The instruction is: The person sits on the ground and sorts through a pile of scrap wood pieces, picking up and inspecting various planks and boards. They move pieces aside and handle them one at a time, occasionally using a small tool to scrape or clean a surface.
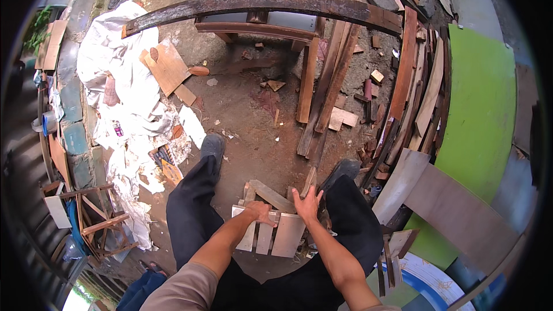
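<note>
The pale wooden boards [271, 227] lie stacked between my feet on bare dirt, open ground ahead, scrap planks [403, 98] crowding the right. My left hand [259, 212] grips the stack's top edge; my right hand [306, 203] rests spread-fingered beside it (the lower boards are hidden).

Left hand [259, 212] laid on pale wood pieces [269, 231], right hand [307, 203] spread just above them, dirt floor [247, 115] strewn with planks [322, 92]
</note>
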{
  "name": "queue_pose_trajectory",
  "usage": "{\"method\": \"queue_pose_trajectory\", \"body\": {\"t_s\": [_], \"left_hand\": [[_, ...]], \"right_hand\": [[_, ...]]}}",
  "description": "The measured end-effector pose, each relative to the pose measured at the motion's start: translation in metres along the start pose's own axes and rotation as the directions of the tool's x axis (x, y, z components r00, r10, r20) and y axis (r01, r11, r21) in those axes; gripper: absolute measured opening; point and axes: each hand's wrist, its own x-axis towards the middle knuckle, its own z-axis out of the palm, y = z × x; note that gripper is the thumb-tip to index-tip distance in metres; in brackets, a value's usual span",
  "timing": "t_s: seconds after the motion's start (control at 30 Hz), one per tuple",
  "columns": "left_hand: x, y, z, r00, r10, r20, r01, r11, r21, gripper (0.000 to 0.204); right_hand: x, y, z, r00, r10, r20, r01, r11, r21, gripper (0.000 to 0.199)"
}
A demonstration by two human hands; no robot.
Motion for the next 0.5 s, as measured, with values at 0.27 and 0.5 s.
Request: {"method": "queue_pose_trajectory", "body": {"t_s": [0.27,0.5], "left_hand": [[-0.03,-0.016,-0.049,0.985,0.094,-0.147,-0.074,0.988,0.137,0.088],[-0.07,-0.063,-0.147,0.974,0.08,-0.214,-0.038,0.98,0.196,0.095]], "right_hand": [[-0.029,-0.012,-0.001,0.994,-0.009,-0.11,0.012,1.0,0.022,0.054],[-0.014,-0.068,-0.008,0.98,0.102,-0.172,-0.086,0.992,0.097,0.051]]}}
